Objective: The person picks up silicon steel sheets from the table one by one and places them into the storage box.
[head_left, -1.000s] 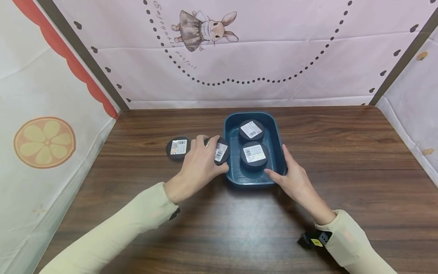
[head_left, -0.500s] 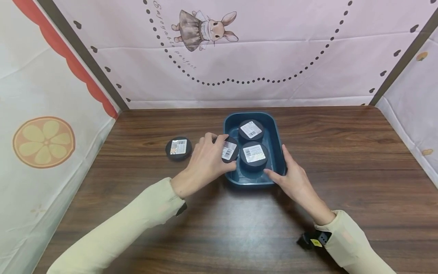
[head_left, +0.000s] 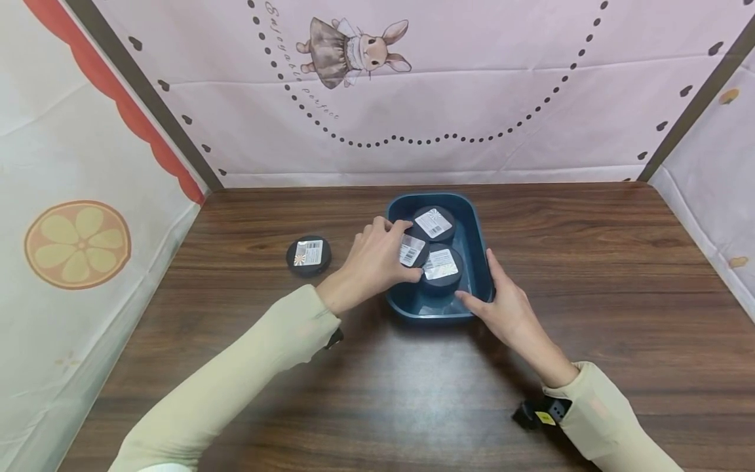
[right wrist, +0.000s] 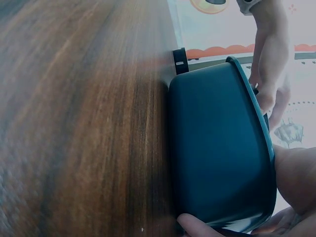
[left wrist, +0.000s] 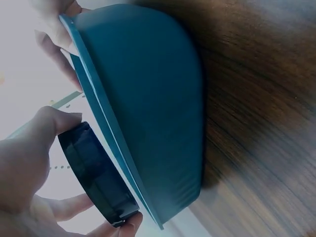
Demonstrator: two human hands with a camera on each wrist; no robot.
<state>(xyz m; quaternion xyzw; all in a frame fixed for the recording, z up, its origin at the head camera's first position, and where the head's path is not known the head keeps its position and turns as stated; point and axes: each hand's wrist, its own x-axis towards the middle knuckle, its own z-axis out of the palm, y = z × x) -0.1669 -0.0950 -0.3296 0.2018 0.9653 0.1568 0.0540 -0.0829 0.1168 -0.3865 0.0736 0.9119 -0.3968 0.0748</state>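
My left hand (head_left: 377,259) pinches a flat black round container (head_left: 411,251) with a barcode label, thumb on one side and fingers on the other. In the left wrist view, this held container (left wrist: 98,173) is tilted just above the rim of a blue plastic bin (left wrist: 143,108). My right hand (head_left: 510,305) grips the bin's right front wall, thumb over the rim and fingers outside. Inside the bin (head_left: 433,313) sit two similar labelled containers, one at the back (head_left: 433,223) and one in front (head_left: 440,267), partly overlapped by the held one.
Another black round container (head_left: 309,255) lies on the wooden table (head_left: 590,275) left of the bin. Printed cloth walls (head_left: 472,78) stand at the back and both sides.
My left hand has carried its container rightward from the bin's left edge to over the bin's inside. My right hand has stayed on the bin, which has not moved.
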